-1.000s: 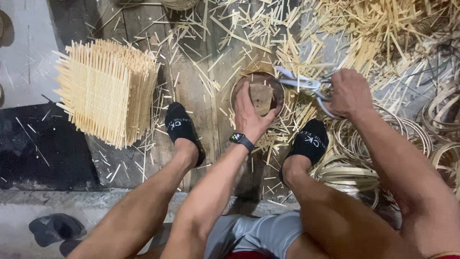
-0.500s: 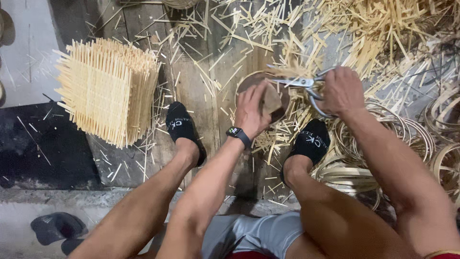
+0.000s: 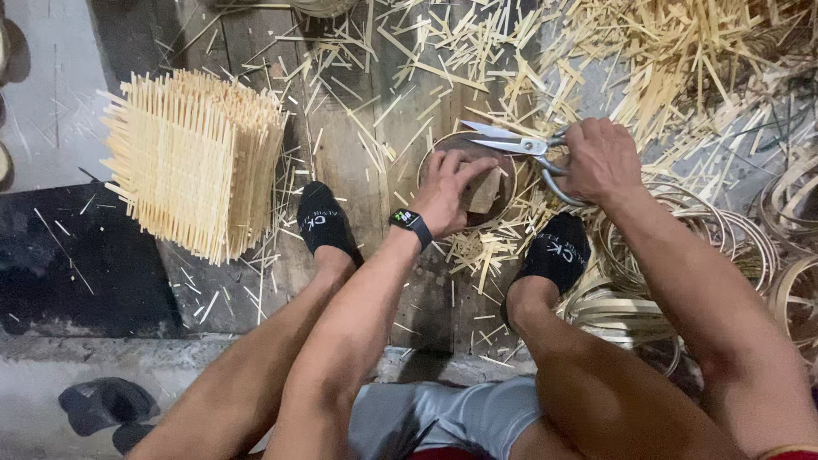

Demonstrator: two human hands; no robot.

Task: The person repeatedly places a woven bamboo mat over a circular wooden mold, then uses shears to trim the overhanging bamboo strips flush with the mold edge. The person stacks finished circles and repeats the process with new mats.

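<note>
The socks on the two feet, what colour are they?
The socks are black with pale lettering, seen in the head view.

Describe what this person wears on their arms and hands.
Both arms are bare, with no sleeves and no gloves. The left hand has a dark smartwatch with a black strap on its wrist. The right hand wears nothing visible, neither rings nor bands.

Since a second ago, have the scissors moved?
Yes. The scissors in the right hand have opened and swung their blades left over the rim of the round woven piece, which the left hand presses down.
</note>
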